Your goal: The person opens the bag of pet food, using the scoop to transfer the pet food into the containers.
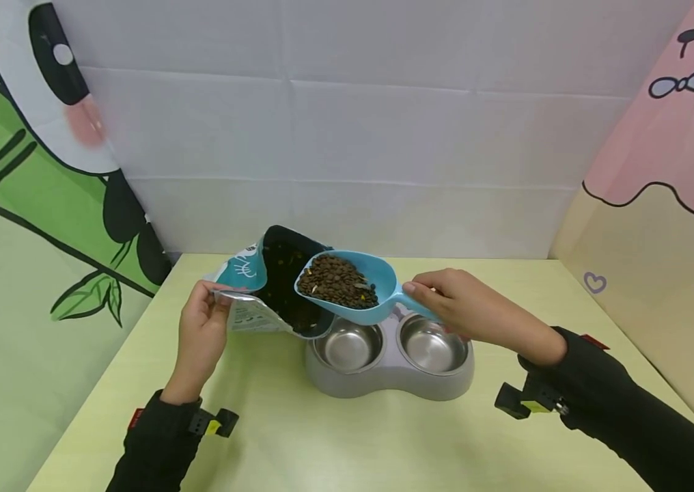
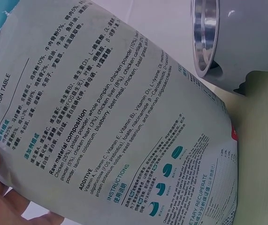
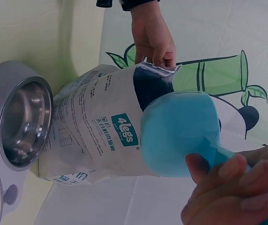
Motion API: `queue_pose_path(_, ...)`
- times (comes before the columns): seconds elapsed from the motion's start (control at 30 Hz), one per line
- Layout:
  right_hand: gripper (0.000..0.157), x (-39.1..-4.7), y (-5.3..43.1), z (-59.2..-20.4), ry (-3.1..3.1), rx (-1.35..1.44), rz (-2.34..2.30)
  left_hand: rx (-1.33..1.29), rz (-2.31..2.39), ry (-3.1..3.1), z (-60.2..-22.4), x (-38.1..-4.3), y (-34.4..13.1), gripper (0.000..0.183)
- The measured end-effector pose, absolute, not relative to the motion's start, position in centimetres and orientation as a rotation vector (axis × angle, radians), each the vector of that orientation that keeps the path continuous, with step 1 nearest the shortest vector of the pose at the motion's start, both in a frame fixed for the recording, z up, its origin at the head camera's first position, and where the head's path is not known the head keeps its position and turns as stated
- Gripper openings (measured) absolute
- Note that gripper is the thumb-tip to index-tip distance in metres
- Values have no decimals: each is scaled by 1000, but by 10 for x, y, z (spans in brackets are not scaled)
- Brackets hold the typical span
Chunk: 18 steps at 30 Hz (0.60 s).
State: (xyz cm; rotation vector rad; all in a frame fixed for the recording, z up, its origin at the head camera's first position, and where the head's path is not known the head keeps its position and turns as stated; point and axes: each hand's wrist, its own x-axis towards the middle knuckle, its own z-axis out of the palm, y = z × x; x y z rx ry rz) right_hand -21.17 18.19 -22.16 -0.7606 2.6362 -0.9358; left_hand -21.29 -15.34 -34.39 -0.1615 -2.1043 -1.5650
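Observation:
A blue scoop point(image 1: 385, 277) heaped with brown kibble point(image 1: 337, 281) is held by its handle in my right hand point(image 1: 460, 304). The scoop's front end overlaps the mouth of a pet food bag point(image 1: 255, 316), seen from above; dark kibble shows inside the bag. My left hand point(image 1: 202, 335) pinches the bag's near left rim between thumb and fingers. Printed text covers the bag's side point(image 2: 105, 117) in the left wrist view. From the right wrist, the scoop's underside point(image 3: 180, 133) hides part of the bag opening.
Just below the scoop stands a grey double feeder point(image 1: 356, 384) with two steel bowls, the left bowl point(image 1: 347, 350) and the right bowl point(image 1: 436, 347). Their visible insides are bare metal. A pale yellow table point(image 1: 384, 451) bears everything, with a white sheet point(image 1: 378, 137) behind it.

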Motion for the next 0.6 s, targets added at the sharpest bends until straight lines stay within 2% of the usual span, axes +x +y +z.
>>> queue_pose_path(0.6,32,-205,205,-221,2602,-659,-996,-157,-1585,-2109,-343,-210,-157,12)
